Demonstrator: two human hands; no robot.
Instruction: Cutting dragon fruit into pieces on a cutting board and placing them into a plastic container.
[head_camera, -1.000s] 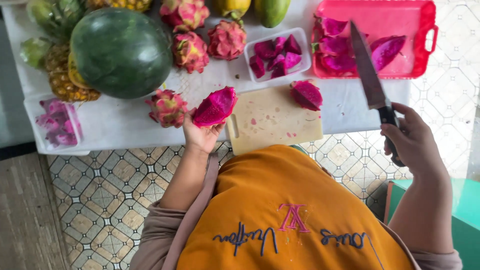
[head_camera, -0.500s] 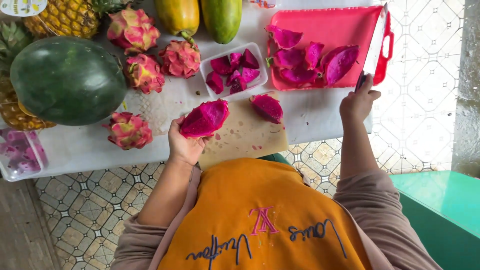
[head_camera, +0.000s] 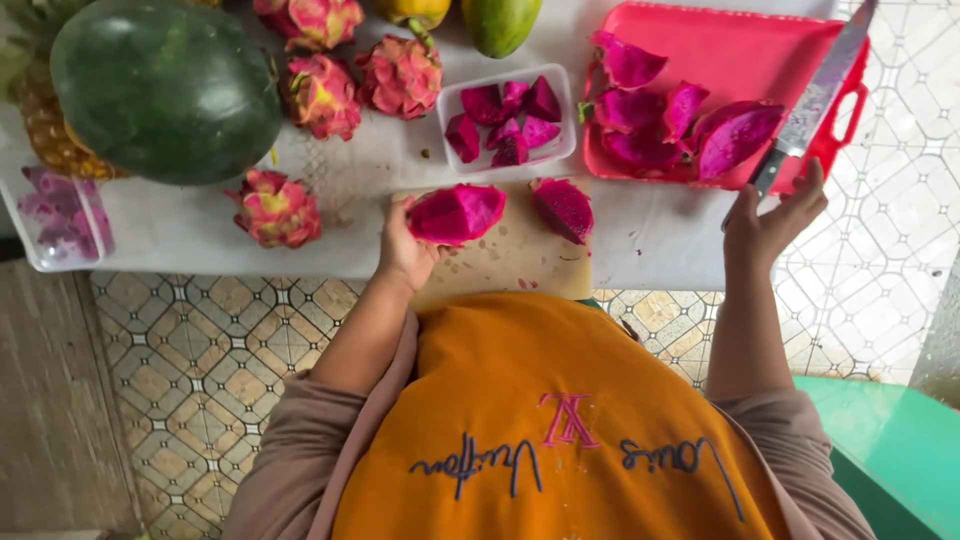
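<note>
The left hand (head_camera: 405, 245) cups a peeled half of dragon fruit (head_camera: 457, 213), magenta flesh up, holding it at the near-left corner of a pale cutting board (head_camera: 510, 262) stained with pink juice. Just right of that hand a second peeled piece (head_camera: 563, 208) lies on the board. The right hand (head_camera: 772, 222) is well off to the right, fingers spread open and empty, its fingertips at the black handle of a long knife (head_camera: 815, 100) that lies across the red tray's right edge. The red tray (head_camera: 740, 45), beyond the right hand, carries magenta peels (head_camera: 690, 125). Between the two hands and farther back, a clear tub (head_camera: 505, 125) holds cut fruit chunks. Left of the left hand a whole dragon fruit (head_camera: 277, 208) rests on the white desk (head_camera: 650, 235); past it sit a watermelon (head_camera: 165, 88), more dragon fruit (head_camera: 400, 75) and a pineapple (head_camera: 50, 135). Below the desk edge the floor (head_camera: 190, 360) is patterned tile, with a green surface (head_camera: 890, 440) by the right arm.
</note>
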